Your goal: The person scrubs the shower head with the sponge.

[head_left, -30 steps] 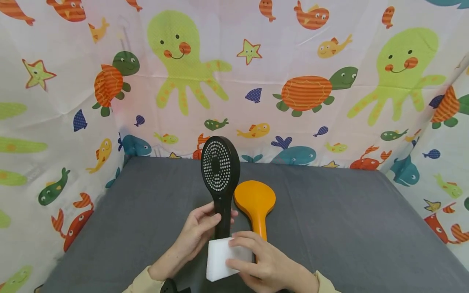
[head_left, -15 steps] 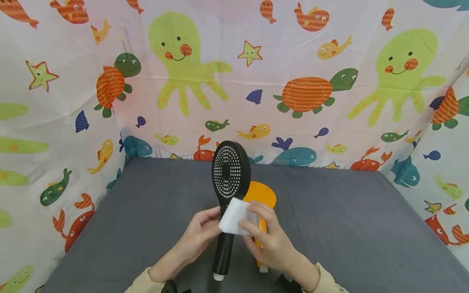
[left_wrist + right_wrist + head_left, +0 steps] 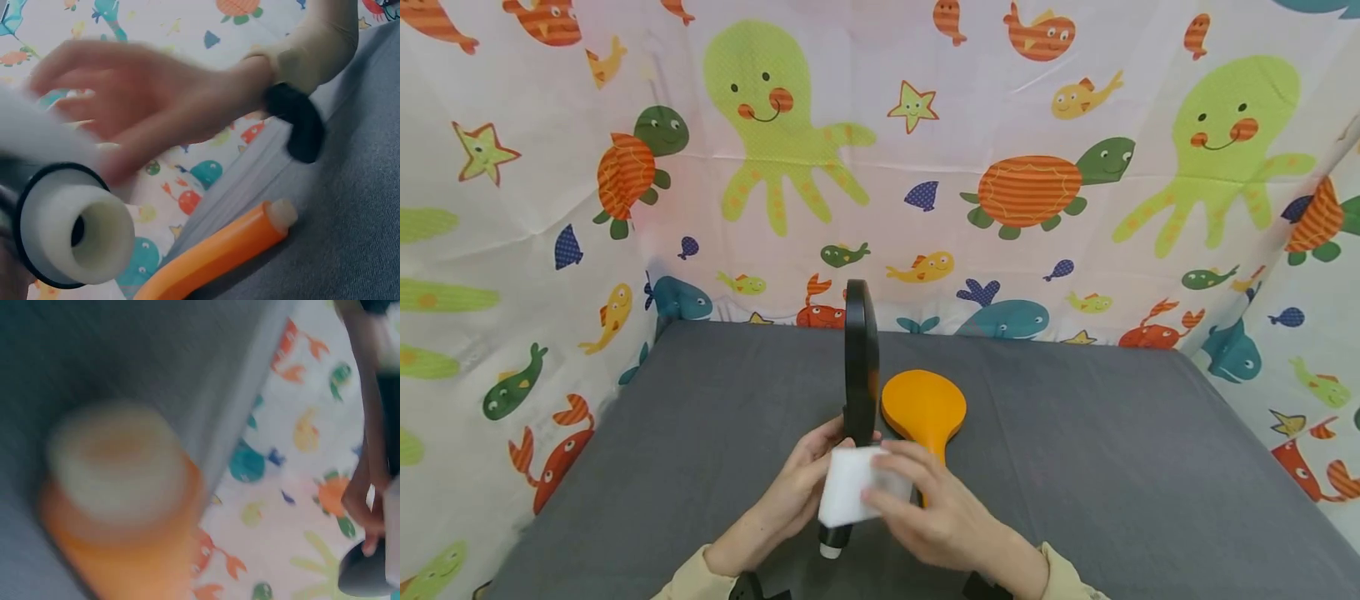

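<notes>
your left hand (image 3: 797, 492) grips the handle of the black shower head (image 3: 860, 367), held upright and edge-on at the tabletop's centre. your right hand (image 3: 936, 517) presses a white sponge block (image 3: 850, 496) against that handle, fingers curled over it. the orange shower head (image 3: 922, 408) lies flat on the grey tabletop (image 3: 1112, 467), just at 3 o'clock of the black one. the sea-animal curtain (image 3: 880, 167) rises at 12 o'clock.

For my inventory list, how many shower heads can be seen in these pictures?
2. The black shower head is held upright, edge-on, by the left hand, with the right hand pressing a white sponge against its handle. The orange shower head lies on the grey table just behind.
</notes>
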Demonstrator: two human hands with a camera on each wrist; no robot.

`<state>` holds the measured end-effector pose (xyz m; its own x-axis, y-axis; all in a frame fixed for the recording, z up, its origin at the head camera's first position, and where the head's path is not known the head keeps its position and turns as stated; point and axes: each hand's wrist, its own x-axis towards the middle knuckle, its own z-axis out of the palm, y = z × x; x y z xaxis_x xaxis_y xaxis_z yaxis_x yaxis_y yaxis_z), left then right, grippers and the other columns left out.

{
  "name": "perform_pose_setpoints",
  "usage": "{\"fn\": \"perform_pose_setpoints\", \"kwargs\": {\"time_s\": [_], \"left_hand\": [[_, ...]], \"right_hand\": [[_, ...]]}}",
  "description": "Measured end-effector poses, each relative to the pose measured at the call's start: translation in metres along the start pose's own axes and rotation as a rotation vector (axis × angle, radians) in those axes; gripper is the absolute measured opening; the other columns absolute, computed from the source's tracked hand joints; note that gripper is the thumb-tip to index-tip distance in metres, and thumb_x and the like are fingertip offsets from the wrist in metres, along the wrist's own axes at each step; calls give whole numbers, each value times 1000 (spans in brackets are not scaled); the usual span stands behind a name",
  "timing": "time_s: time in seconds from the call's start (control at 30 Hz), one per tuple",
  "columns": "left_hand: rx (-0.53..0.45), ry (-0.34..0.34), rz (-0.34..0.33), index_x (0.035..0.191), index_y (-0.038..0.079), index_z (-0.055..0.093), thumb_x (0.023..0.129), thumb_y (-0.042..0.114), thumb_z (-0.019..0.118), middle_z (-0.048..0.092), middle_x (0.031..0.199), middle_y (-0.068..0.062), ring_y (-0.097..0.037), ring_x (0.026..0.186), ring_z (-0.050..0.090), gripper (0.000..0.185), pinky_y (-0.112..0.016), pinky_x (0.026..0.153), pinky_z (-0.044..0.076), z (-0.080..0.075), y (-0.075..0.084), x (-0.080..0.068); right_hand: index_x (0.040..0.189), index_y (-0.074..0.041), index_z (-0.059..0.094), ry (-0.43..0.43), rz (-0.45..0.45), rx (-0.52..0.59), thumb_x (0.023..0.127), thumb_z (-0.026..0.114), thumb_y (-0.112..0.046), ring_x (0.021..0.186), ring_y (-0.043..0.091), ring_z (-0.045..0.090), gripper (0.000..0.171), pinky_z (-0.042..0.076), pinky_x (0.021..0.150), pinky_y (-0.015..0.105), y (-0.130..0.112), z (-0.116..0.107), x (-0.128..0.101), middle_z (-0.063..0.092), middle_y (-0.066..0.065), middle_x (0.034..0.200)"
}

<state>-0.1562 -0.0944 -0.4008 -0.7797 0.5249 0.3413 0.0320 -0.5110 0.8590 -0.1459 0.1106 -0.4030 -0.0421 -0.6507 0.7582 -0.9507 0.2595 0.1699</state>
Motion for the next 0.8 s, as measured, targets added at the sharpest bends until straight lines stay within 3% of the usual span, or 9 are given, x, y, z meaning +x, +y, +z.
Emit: {"fn": "perform_pose_setpoints", "kwargs": {"time_s": [0.1, 0.17, 0.23, 0.33, 0.53, 0.6, 0.67, 0.8], "left_hand": [[5, -33, 26, 127, 7, 52, 99, 4, 38, 57, 118, -4, -14, 102, 54, 32, -26, 88, 45, 1, -3, -1], [2, -46, 39, 122, 6, 56, 98, 1, 38, 58, 115, -4, -16, 101, 56, 31, -27, 88, 45, 2, -5, -1], [6, -51, 54, 119, 7, 59, 98, 0, 37, 59, 111, -4, -15, 99, 57, 31, -26, 87, 45, 2, -6, 0], [-21, -44, 72, 121, 7, 59, 100, 2, 34, 62, 111, -4, -13, 97, 59, 33, -24, 83, 48, 0, -6, 0], [-80, -11, 5, 132, 3, 49, 102, 6, 30, 59, 122, -11, -20, 98, 60, 36, -31, 87, 49, -3, -4, 2], [-57, -16, 19, 130, 3, 51, 101, 6, 31, 60, 118, -9, -18, 95, 61, 35, -29, 83, 50, -2, -4, 2], [-30, -10, 28, 125, 7, 55, 100, 3, 33, 61, 114, -4, -13, 95, 59, 34, -25, 83, 49, 0, -6, 0], [7, -18, 9, 120, 8, 56, 99, 2, 34, 60, 109, -1, -12, 98, 58, 31, -24, 85, 47, 3, -10, -2]], "right_hand": [[116, -2, 56, 154, 132, -26, 93, 54, -17, 111, 39, 44, 27, 46, 91, 36, 12, -1, 10, 42, 28, 122], [119, 0, 54, 210, 207, -11, 93, 55, -19, 112, 38, 43, 32, 45, 92, 33, 15, -1, 14, 40, 30, 125], [119, 1, 53, 231, 224, 12, 93, 55, -19, 112, 38, 42, 33, 43, 93, 33, 12, 0, 16, 39, 31, 125], [118, 0, 55, 167, 132, 27, 92, 54, -16, 110, 39, 44, 31, 43, 94, 35, 2, 1, 12, 43, 30, 123], [118, -10, 59, -147, -97, 40, 83, 64, -20, 115, 32, 47, 36, 42, 97, 36, -14, -4, -3, 50, 17, 126], [118, -11, 59, -153, -107, 21, 85, 62, -21, 116, 32, 46, 35, 41, 98, 36, -10, -5, -2, 50, 16, 126], [119, -9, 59, -87, -62, -31, 89, 56, -21, 115, 35, 46, 33, 42, 96, 38, -2, -5, 2, 49, 20, 126], [124, -5, 54, 68, 176, -103, 95, 49, -23, 114, 38, 44, 35, 46, 88, 42, 10, -7, 13, 43, 25, 129]]}}
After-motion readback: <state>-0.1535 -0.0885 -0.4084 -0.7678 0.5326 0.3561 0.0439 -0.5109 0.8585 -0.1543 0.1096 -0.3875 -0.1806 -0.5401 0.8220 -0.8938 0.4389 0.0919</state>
